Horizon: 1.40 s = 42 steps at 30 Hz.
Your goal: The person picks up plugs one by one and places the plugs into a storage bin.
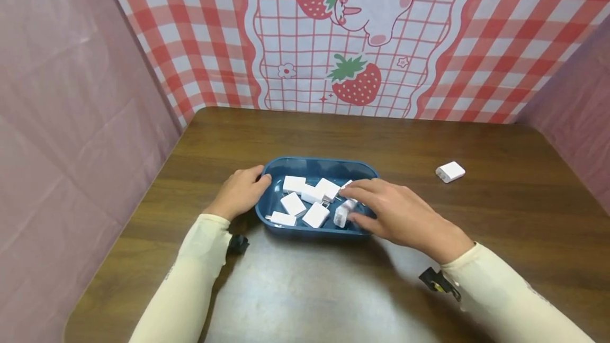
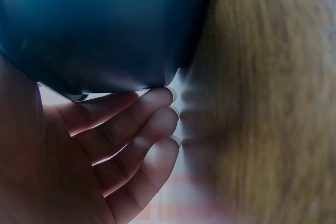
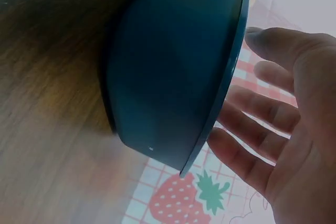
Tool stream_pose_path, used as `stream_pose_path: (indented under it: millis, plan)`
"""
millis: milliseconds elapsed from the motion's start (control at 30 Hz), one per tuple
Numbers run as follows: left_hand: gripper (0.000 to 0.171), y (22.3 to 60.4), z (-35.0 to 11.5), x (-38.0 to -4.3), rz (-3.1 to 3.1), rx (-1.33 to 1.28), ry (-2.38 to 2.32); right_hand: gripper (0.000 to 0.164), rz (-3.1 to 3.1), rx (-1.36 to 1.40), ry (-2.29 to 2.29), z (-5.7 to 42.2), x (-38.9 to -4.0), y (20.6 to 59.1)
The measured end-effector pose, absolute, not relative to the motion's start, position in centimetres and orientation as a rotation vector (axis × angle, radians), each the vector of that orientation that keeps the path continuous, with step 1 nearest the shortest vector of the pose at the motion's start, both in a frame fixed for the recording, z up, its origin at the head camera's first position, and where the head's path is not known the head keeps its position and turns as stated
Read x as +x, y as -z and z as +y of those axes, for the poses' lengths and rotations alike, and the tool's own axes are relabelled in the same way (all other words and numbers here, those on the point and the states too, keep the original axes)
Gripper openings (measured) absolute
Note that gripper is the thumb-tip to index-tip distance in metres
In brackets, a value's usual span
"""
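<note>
A blue plastic tray [image 1: 314, 231] on the table holds several white charger plugs [image 1: 316, 215]. My left hand [image 1: 242, 190] grips the tray's left end, thumb over the rim and fingers along the outside, as the left wrist view shows. My right hand [image 1: 397, 210] reaches over the tray's right end, thumb and fingers spread apart. A blurred, tilted charger plug [image 1: 343, 213] lies right at its thumb and fingertips. In the right wrist view the fingers [image 3: 241, 156] extend past the tray rim, which hides whatever is inside.
One white charger plug [image 1: 450, 172] lies alone on the wooden table [image 1: 405, 142], right of the tray. A red-and-white strawberry-print cloth [image 1: 357, 41] hangs behind the table. Pink fabric [image 1: 81, 120] hangs on the left side, with more on the right.
</note>
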<state>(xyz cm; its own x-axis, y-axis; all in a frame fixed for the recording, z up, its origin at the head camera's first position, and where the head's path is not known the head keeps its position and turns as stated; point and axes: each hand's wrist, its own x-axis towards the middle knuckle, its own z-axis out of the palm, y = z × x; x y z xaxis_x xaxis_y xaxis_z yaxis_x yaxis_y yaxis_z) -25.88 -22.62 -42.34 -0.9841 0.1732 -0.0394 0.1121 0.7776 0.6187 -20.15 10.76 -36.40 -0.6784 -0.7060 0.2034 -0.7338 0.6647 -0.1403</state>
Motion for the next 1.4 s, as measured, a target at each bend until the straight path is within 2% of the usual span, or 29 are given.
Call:
stream_pose_path:
  millis: [200, 433, 633, 900, 1167, 1400]
  plan:
    - [0.050, 42.3, -22.5, -25.9, 2.860, 0.228, -0.994, 0.045, -2.783, 1.140, -0.324, 11.3, -19.9, 36.7]
    - [0.055, 42.3, -22.6, -25.7, 2.849, 0.208, -1.010, 0.036, -2.679, 1.199, -0.327, 11.0, -19.9, 36.6]
    - [0.049, 42.3, -22.6, -25.7, 2.850, 0.210, -1.022, 0.030, -2.641, 1.241, -0.349, 10.7, -20.2, 36.7]
    - [0.055, 42.2, -22.5, -25.8, 2.841, 0.197, -1.013, 0.032, -2.748, 1.141, -0.357, 11.1, -20.3, 36.1]
    - [0.050, 42.3, -22.4, -25.8, 2.853, 0.204, -1.013, 0.037, -2.734, 1.055, -0.384, 12.8, -20.7, 35.6]
    - [0.048, 42.2, -22.5, -25.8, 2.868, 0.217, -1.010, 0.033, -2.793, 0.952, -0.378, 14.8, -20.9, 35.5]
